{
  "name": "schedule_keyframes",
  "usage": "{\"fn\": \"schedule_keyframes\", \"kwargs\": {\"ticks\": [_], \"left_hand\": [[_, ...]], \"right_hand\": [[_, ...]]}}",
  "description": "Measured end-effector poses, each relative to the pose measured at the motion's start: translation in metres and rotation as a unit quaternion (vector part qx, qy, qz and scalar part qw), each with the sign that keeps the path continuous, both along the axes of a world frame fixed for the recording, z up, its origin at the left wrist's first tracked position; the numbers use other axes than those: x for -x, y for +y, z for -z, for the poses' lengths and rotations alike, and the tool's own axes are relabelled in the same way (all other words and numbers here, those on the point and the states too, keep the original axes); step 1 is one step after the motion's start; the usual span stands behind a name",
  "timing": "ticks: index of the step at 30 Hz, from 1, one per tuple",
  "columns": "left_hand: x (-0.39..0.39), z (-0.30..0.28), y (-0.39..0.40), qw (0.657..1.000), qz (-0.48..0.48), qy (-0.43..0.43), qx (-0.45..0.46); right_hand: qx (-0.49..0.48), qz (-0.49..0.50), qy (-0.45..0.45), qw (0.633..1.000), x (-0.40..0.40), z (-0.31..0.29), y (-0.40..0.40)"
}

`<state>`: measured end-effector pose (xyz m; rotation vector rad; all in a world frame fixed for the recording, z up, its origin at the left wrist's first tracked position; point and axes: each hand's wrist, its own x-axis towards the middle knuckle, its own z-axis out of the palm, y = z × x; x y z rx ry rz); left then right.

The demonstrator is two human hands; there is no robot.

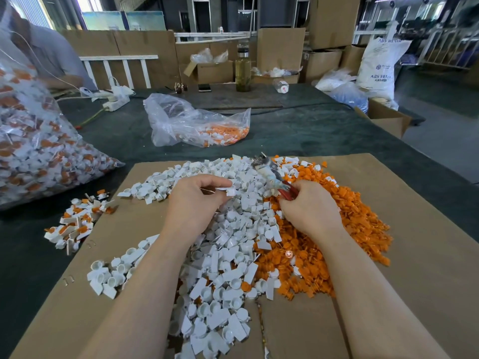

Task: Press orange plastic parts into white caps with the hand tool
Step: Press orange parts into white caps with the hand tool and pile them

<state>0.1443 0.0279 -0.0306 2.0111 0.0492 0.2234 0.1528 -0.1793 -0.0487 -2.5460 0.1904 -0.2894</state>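
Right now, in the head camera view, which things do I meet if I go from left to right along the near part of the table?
Big bag of finished caps → small pile of assembled caps → left hand → white caps → right hand → orange parts.

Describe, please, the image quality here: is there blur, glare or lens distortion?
Head view: the wide-angle lens bends the cardboard sheet and forearms outward at the edges; the hand tool is smeared by motion blur; glare glints on the clear bag; light is soft, shadows faint; both hands, left and right, look sharp.
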Motion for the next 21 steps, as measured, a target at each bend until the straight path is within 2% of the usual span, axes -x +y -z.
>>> {"fn": "schedule_keyframes", "kwargs": {"ticks": [10,14,18,21], "left_hand": [[0.001,-0.002,-0.002,0.998,0.019,0.013,0.065],[0.001,-0.001,-0.002,1.000,0.010,-0.009,0.019],[0.003,-0.003,-0.002,1.000,0.012,-0.012,0.025],[0.005,-0.005,-0.003,0.999,0.010,-0.010,0.036]], "right_hand": [[0.044,0.031,0.006,0.999,0.002,-0.004,-0.005],[0.067,-0.024,-0.001,0.997,0.003,-0.004,0.000],[0.124,-0.034,0.014,0.992,0.004,0.000,0.006],[0.129,-0.037,0.028,0.991,0.003,0.000,0.007]]}}
